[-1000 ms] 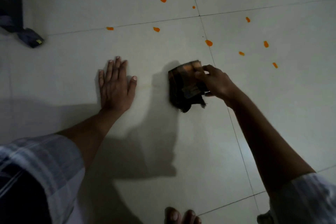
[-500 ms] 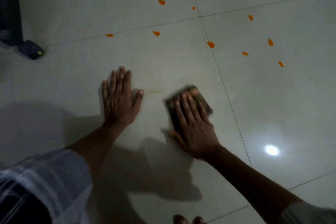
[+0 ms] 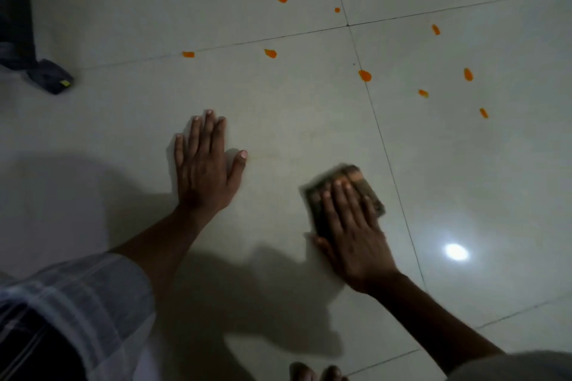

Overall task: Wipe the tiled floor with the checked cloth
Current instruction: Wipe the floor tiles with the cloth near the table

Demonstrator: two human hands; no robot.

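Observation:
The checked cloth [image 3: 346,182], dark and folded into a small pad, lies flat on the pale tiled floor [image 3: 294,108]. My right hand [image 3: 353,232] presses down on it with the fingers spread flat over its near half; the cloth's far edge shows beyond my fingertips and looks blurred. My left hand [image 3: 205,164] rests palm down on the same tile to the left, fingers apart, holding nothing. Several orange spots [image 3: 364,75] dot the tiles beyond both hands.
A dark object with a yellow label [image 3: 52,77] lies at the far left beside dark fabric [image 3: 14,6] at the frame edge. Toes [image 3: 315,373] show at the bottom edge. A bright light glare [image 3: 456,252] sits right of my right hand.
A second ago my right hand held the cloth lifted by its edge. It has since laid the cloth flat, pressed on it, and slid it slightly to the right. My left hand stayed planted.

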